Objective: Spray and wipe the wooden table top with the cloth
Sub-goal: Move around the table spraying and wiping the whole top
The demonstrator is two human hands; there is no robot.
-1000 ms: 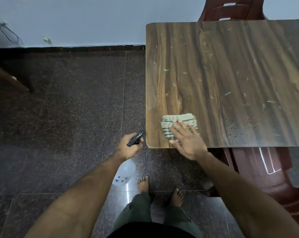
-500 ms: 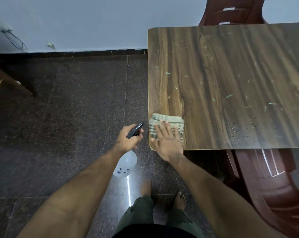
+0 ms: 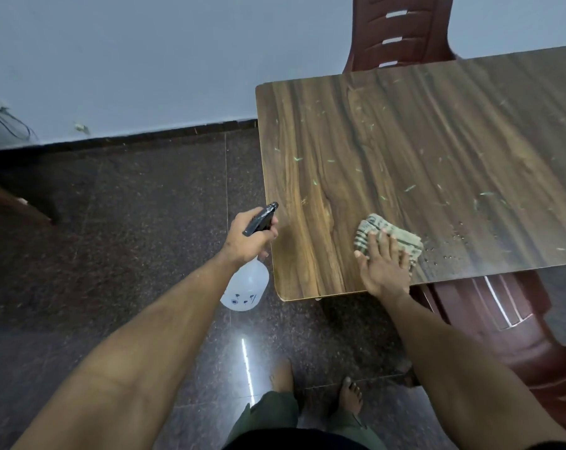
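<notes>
The wooden table top (image 3: 405, 151) fills the upper right, flecked with pale green bits and a patch of spray droplets near its front right. A folded striped cloth (image 3: 398, 235) lies near the front edge. My right hand (image 3: 383, 267) presses flat on the cloth, fingers straight. My left hand (image 3: 247, 240) grips the black trigger head of a translucent white spray bottle (image 3: 247, 287), held off the table's left edge with the bottle hanging below.
A dark red plastic chair (image 3: 401, 30) stands behind the table and another (image 3: 502, 319) is tucked under its front edge at right. Dark speckled floor tiles lie to the left. My bare feet (image 3: 349, 396) stand near the table's front corner.
My right hand has slid the cloth rightward along the front edge, away from the left corner. The left hand with the bottle has risen a little closer to the table's left edge.
</notes>
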